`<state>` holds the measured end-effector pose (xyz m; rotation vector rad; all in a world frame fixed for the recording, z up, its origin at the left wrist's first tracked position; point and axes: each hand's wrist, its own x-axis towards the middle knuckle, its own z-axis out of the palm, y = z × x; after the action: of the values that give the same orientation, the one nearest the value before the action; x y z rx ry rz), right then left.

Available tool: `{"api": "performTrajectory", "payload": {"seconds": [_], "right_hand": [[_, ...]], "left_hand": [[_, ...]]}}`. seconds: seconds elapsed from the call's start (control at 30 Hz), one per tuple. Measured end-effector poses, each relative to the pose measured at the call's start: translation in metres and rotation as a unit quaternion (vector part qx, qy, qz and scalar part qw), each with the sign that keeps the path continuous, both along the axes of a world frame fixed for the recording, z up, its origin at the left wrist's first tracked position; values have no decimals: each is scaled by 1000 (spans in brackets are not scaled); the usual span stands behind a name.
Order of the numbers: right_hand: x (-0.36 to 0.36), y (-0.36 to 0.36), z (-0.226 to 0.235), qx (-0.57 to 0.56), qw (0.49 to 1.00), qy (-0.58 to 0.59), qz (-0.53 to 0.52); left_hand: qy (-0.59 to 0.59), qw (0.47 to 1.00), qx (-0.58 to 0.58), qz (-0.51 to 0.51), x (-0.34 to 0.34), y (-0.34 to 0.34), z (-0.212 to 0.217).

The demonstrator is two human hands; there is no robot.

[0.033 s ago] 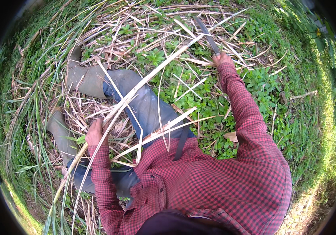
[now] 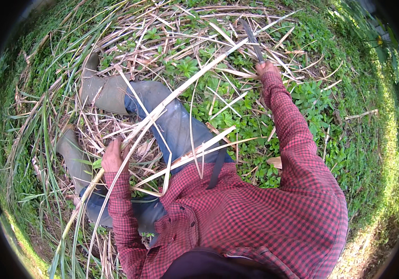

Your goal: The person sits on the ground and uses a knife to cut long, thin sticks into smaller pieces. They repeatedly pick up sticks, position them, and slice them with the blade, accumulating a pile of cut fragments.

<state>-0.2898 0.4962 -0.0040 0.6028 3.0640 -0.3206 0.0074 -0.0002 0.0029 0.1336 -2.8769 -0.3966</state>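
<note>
My left hand (image 2: 112, 157) is closed round a long, pale, partly split cane stalk (image 2: 197, 76). The stalk slants from the lower left, over my thigh, to the far right. At the far right my right hand (image 2: 267, 69) grips a machete (image 2: 252, 41) by its handle, which the fingers hide. Its dark blade points away from me and crosses the stalk's far end; whether they touch I cannot tell. A bent, peeled strip (image 2: 167, 174) hangs near my left forearm, and another split piece (image 2: 208, 145) lies across my lap.
My legs in blue trousers (image 2: 181, 123) and grey-green boots (image 2: 104, 95) stretch to the left over the ground. Dry cut stalks (image 2: 129, 44) litter the far side. Long green leaves (image 2: 36, 139) spread at the left, and low leafy plants (image 2: 311, 100) grow at the right.
The view has shifted very slightly. My right hand and the machete appear a little farther right and lower; my left hand keeps its hold on the cane stalk.
</note>
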Motion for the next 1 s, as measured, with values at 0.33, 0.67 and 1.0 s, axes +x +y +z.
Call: {"api": "performTrajectory", "payload": {"seconds": [0.33, 0.67, 1.0], "right_hand": [[3, -16, -12, -2, 999, -50, 14], [144, -148, 37, -134, 956, 1, 262], [59, -143, -1, -690, 719, 86, 16]], "left_hand": [[-30, 992, -98, 70, 114, -95, -17], [-83, 986, 34, 143, 89, -89, 16], [-100, 988, 74, 87, 119, -55, 18]]}}
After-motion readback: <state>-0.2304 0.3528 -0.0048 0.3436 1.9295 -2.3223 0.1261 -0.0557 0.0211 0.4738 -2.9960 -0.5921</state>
